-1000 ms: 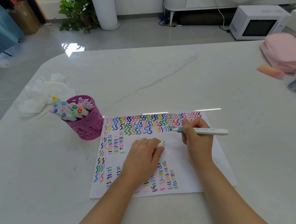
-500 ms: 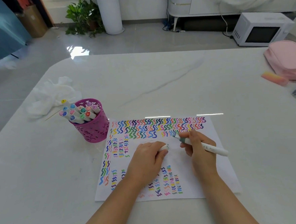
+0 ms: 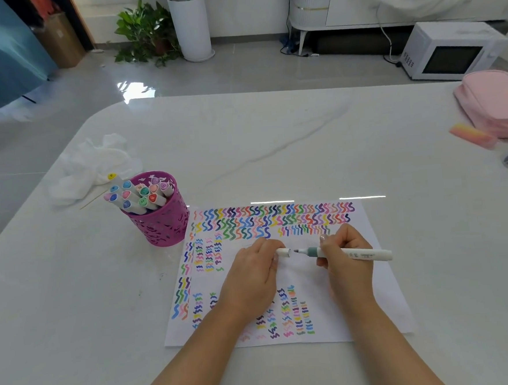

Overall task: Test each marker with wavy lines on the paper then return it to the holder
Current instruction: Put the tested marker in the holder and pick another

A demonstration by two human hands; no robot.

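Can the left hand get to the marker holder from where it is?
Probably yes: nothing lies between the left hand and the holder, off the paper's far-left corner. But its grip is taken by the marker cap.

We count one holder [image 3: 159,226] at centre left with about fourteen capped markers [image 3: 133,197], and one paper [image 3: 309,275] at lower centre. We see one left hand [image 3: 250,279], one right hand [image 3: 346,261], one cap [image 3: 284,252] and one open marker [image 3: 362,254]; upper right, one pouch [image 3: 496,100].

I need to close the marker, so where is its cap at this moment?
In the head view, the left hand holds the cap over the middle of the paper, just left of the tip of the marker in the right hand.
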